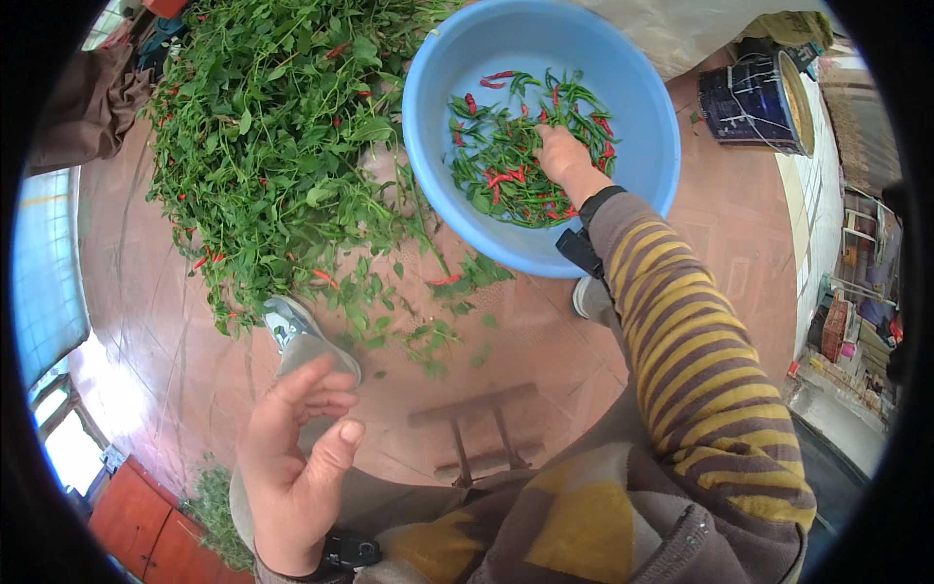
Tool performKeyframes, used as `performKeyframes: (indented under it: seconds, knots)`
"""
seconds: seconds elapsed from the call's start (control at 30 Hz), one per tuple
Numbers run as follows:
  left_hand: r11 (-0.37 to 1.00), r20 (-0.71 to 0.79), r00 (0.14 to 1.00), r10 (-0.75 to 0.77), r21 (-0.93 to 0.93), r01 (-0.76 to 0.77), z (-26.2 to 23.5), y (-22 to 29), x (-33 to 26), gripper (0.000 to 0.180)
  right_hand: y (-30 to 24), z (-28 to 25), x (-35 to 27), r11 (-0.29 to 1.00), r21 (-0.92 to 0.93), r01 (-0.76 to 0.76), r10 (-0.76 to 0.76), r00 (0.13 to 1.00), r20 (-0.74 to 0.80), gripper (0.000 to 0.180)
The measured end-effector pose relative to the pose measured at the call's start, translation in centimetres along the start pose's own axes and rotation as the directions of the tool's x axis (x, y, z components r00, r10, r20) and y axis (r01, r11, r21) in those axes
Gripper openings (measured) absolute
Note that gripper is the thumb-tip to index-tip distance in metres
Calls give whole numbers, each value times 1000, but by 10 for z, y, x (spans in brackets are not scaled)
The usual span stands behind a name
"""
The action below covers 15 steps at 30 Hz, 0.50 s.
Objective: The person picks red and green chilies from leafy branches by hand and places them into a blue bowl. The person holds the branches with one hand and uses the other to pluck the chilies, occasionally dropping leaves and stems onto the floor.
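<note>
Reddish floor (pixel 735 243) before you, peppers (pixel 508 179) in a blue tub (pixel 644 107).
Nearest, your left hand (pixel 292 457) hangs open; beyond it, your right hand (pixel 564 156) reaches in among the peppers, partly hidden, so I cannot tell whether it grips any. Leafy plants (pixel 263 136) pile left of the tub; a dark bucket (pixel 744 107) is to its right.

This is a household room or porch, as far as the warped rim shows: a tiled floor (pixel 720 234), cupboard (pixel 131 521) at its near-left corner, cluttered shelves (pixel 860 235) along its right edge, plants (pixel 272 146), basin (pixel 425 127) and bucket (pixel 744 105) toward its far edge.
</note>
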<state>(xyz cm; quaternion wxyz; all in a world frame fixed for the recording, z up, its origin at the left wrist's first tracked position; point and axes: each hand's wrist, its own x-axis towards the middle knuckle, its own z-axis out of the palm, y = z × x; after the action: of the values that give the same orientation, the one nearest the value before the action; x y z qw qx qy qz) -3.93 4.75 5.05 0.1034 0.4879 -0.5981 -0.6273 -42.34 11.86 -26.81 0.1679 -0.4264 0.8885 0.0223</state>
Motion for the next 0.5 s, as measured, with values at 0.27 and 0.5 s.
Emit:
performKeyframes:
  seconds: [0.27,0.5]
  knots:
    - [999,15,999,-41,36,40,-1,5,18,44,-5,38,-22,1000,18,10,-13,988,156,19]
    - [999,27,1000,-12,30,12,0,13,24,41,15,5,1,981,77,-177,180,983,-33,17]
